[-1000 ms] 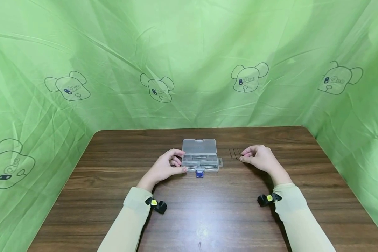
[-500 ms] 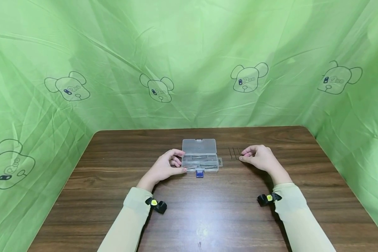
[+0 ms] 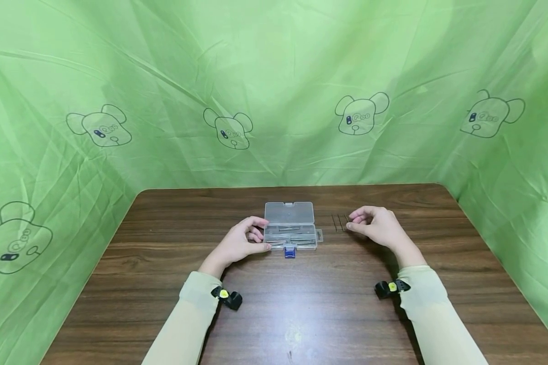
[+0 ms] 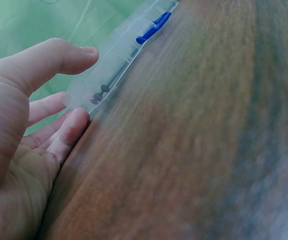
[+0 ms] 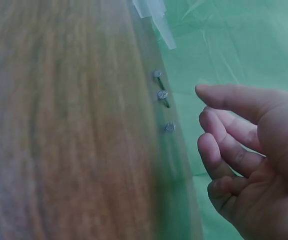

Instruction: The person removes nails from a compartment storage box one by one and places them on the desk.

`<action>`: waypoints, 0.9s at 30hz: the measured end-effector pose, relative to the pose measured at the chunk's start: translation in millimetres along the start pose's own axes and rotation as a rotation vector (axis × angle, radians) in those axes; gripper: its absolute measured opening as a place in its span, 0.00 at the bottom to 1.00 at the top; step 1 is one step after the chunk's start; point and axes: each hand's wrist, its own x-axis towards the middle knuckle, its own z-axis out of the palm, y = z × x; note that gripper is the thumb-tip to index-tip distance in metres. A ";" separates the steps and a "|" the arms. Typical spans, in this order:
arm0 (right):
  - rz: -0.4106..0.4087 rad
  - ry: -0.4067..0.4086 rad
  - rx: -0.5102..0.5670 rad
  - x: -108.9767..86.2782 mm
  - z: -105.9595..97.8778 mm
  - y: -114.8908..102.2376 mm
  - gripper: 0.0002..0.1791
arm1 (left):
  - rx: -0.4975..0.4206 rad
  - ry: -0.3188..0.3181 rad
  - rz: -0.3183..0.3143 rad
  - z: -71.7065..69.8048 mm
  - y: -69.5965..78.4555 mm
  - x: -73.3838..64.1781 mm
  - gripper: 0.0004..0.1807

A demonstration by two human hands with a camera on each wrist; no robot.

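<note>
A clear plastic box [image 3: 289, 237] lies on the table with its lid [image 3: 289, 213] folded back and its blue latch [image 3: 289, 252] hanging at the front. Thin metal nails lie in its compartments. My left hand [image 3: 237, 239] holds the box by its left end, thumb at the front corner and a finger near the hinge. To the right of the box, three nails [image 5: 162, 94] lie in a row on the table, heads toward me. Just right of the row, my right hand [image 3: 378, 228] hovers with loosely bent fingers and nothing between them.
The brown wood-grain table [image 3: 292, 304] ends at a green cloth curtain [image 3: 283, 76] printed with bear heads, which closes off the back and sides. A clear hanging tab [image 3: 319, 235] sticks out from the box's right end.
My right hand has let go of the rightmost nail and risen slightly up and away from it. The left hand and the box stay put.
</note>
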 end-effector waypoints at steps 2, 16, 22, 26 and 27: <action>-0.017 0.006 0.014 -0.3 -1.4 -4.8 0.15 | -0.011 0.002 0.001 0.0 -0.1 0.1 0.37; -0.142 -0.040 0.066 2.6 5.0 -37.8 0.18 | -0.023 0.010 0.003 0.3 0.2 -0.6 0.36; -0.232 -0.076 0.072 7.3 13.3 -57.1 0.16 | -0.021 0.009 0.025 -0.1 -0.8 -0.9 0.36; -0.280 -0.103 0.054 13.5 19.5 -70.5 0.16 | -0.016 0.008 0.029 -0.4 -0.2 -1.6 0.36; -0.289 -0.113 0.053 15.3 21.4 -74.5 0.17 | -0.013 0.007 0.028 -0.6 0.3 -1.9 0.36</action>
